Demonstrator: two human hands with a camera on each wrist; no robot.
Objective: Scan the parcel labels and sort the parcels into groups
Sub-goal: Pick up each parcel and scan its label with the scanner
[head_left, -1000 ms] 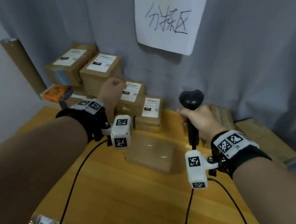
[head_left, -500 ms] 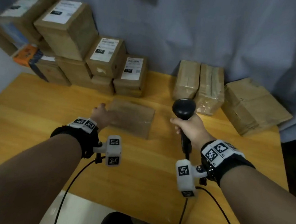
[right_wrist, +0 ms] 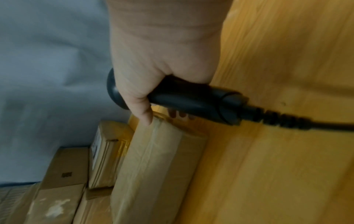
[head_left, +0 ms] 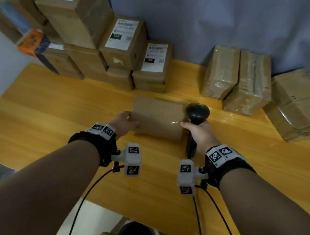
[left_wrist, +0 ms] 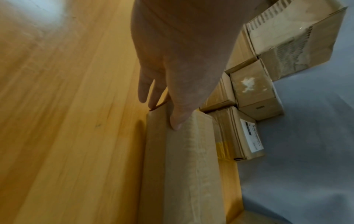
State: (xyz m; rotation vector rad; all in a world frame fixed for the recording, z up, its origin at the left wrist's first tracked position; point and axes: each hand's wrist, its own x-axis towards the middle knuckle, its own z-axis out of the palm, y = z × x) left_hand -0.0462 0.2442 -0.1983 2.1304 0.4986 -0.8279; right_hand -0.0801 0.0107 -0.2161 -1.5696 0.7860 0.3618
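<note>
A flat brown parcel [head_left: 158, 117] lies on the wooden table [head_left: 54, 116] with no label showing on top. My left hand [head_left: 125, 122] holds its left end, with the thumb on top and the fingers down against the end face; the left wrist view shows that hand [left_wrist: 172, 91] on the parcel [left_wrist: 187, 166]. My right hand [head_left: 196, 133] grips the handle of a black barcode scanner [head_left: 197, 114] at the parcel's right end. In the right wrist view the thumb of this hand [right_wrist: 153, 60] touches the parcel [right_wrist: 153, 166] corner, below the scanner [right_wrist: 191, 98].
Labelled cardboard boxes [head_left: 123, 43] are stacked at the back left against a grey curtain, with an orange box [head_left: 32, 41] at the far left. Taped parcels without visible labels [head_left: 249, 81] and a bigger one [head_left: 301, 102] stand at the back right. The scanner cable trails toward the table's near edge.
The view has tilted down. My left hand came down from the stacked boxes to the flat parcel's left end. The right hand brought the scanner to the parcel's right end.
</note>
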